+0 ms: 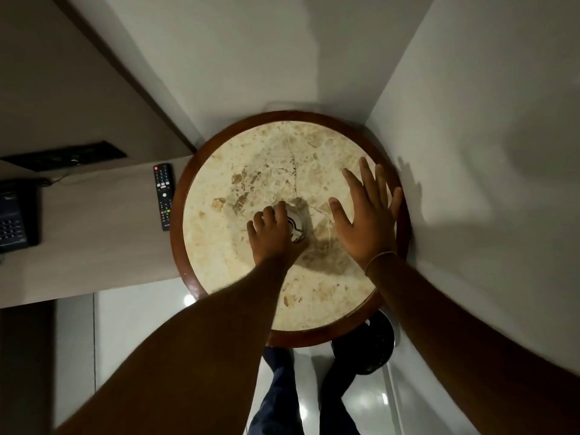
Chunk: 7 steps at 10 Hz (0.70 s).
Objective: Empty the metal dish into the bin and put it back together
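A small round metal dish (296,228) sits near the middle of a round marble-topped table (276,152). My left hand (271,232) lies over the dish's left side with its fingers curled around it, hiding most of it. My right hand (367,215) hovers flat just right of the dish, fingers spread, holding nothing. A dark round bin (373,346) stands on the floor below the table's near right edge, partly hidden by the tabletop.
A desk (94,221) at the left carries a black remote control (163,196) and a dark telephone (15,215). White walls close in behind and to the right of the table. My legs (282,394) stand on the glossy floor below.
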Each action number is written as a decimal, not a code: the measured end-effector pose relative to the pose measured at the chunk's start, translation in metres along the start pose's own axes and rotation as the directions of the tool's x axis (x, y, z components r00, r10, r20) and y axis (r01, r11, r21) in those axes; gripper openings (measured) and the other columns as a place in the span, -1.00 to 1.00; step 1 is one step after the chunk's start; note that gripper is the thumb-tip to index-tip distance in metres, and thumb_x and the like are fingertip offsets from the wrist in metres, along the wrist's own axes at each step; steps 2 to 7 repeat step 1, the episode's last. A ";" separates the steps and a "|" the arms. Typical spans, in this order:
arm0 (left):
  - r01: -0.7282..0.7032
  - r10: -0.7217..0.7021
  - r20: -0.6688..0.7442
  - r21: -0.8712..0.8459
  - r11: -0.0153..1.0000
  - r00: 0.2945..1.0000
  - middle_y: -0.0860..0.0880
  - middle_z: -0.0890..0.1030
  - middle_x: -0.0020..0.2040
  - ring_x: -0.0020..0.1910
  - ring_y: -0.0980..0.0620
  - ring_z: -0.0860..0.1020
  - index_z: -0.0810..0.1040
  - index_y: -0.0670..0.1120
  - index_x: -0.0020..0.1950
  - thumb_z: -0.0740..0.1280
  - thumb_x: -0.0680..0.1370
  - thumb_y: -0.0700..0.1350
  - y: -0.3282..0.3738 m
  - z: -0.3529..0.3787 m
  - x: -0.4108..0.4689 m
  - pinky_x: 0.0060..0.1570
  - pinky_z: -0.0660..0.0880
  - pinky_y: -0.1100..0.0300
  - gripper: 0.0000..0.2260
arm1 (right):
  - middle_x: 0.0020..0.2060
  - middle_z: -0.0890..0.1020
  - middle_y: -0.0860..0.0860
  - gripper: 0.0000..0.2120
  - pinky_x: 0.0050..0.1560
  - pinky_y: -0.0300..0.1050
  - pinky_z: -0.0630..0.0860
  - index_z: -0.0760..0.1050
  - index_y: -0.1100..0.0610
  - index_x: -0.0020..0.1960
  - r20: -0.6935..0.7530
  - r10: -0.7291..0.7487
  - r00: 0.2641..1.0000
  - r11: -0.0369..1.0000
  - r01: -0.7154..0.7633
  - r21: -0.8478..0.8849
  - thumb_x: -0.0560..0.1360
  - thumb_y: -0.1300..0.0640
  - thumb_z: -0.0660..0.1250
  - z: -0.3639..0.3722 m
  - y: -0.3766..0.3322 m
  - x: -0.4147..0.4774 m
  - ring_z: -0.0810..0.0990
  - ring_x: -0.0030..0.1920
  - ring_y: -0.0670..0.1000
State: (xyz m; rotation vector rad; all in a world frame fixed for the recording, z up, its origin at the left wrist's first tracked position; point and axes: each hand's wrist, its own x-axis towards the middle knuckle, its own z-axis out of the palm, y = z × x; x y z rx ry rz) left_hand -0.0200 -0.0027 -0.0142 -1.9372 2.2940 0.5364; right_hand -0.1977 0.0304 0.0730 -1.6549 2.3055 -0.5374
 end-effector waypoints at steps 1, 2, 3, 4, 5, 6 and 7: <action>0.002 -0.003 0.038 0.035 0.999 0.999 -0.22 0.15 0.73 0.71 -0.35 0.10 -0.09 0.06 0.74 0.21 0.39 0.64 0.003 -0.016 -0.005 0.63 0.09 -0.30 0.12 | 0.74 0.11 0.02 -0.43 0.64 0.42 -0.14 0.28 -0.03 0.66 0.021 -0.033 0.999 0.999 0.034 -0.032 0.69 -0.15 0.25 -0.014 -0.008 0.006 -0.03 0.74 0.14; 0.002 -0.003 0.038 0.035 0.999 0.999 -0.22 0.15 0.73 0.71 -0.35 0.10 -0.09 0.06 0.74 0.21 0.39 0.64 0.003 -0.016 -0.005 0.63 0.09 -0.30 0.12 | 0.74 0.11 0.02 -0.43 0.64 0.42 -0.14 0.28 -0.03 0.66 0.021 -0.033 0.999 0.999 0.034 -0.032 0.69 -0.15 0.25 -0.014 -0.008 0.006 -0.03 0.74 0.14; 0.002 -0.003 0.038 0.035 0.999 0.999 -0.22 0.15 0.73 0.71 -0.35 0.10 -0.09 0.06 0.74 0.21 0.39 0.64 0.003 -0.016 -0.005 0.63 0.09 -0.30 0.12 | 0.74 0.11 0.02 -0.43 0.64 0.42 -0.14 0.28 -0.03 0.66 0.021 -0.033 0.999 0.999 0.034 -0.032 0.69 -0.15 0.25 -0.014 -0.008 0.006 -0.03 0.74 0.14; 0.002 -0.003 0.038 0.035 0.999 0.999 -0.22 0.15 0.73 0.71 -0.35 0.10 -0.09 0.06 0.74 0.21 0.39 0.64 0.003 -0.016 -0.005 0.63 0.09 -0.30 0.12 | 0.74 0.11 0.02 -0.43 0.64 0.42 -0.14 0.28 -0.03 0.66 0.021 -0.033 0.999 0.999 0.034 -0.032 0.69 -0.15 0.25 -0.014 -0.008 0.006 -0.03 0.74 0.14; 0.002 -0.003 0.038 0.035 0.999 0.999 -0.22 0.15 0.73 0.71 -0.35 0.10 -0.09 0.06 0.74 0.21 0.39 0.64 0.003 -0.016 -0.005 0.63 0.09 -0.30 0.12 | 0.74 0.11 0.02 -0.43 0.64 0.42 -0.14 0.28 -0.03 0.66 0.021 -0.033 0.999 0.999 0.034 -0.032 0.69 -0.15 0.25 -0.014 -0.008 0.006 -0.03 0.74 0.14; 0.002 -0.003 0.038 0.035 0.999 0.999 -0.22 0.15 0.73 0.71 -0.35 0.10 -0.09 0.06 0.74 0.21 0.39 0.64 0.003 -0.016 -0.005 0.63 0.09 -0.30 0.12 | 0.74 0.11 0.02 -0.43 0.64 0.42 -0.14 0.28 -0.03 0.66 0.021 -0.033 0.999 0.999 0.034 -0.032 0.69 -0.15 0.25 -0.014 -0.008 0.006 -0.03 0.74 0.14; 0.002 -0.003 0.038 0.035 0.999 0.999 -0.22 0.15 0.73 0.71 -0.35 0.10 -0.09 0.06 0.74 0.21 0.39 0.64 0.003 -0.016 -0.005 0.63 0.09 -0.30 0.12 | 0.74 0.11 0.02 -0.43 0.64 0.42 -0.14 0.28 -0.03 0.66 0.021 -0.033 0.999 0.999 0.034 -0.032 0.69 -0.15 0.25 -0.014 -0.008 0.006 -0.03 0.74 0.14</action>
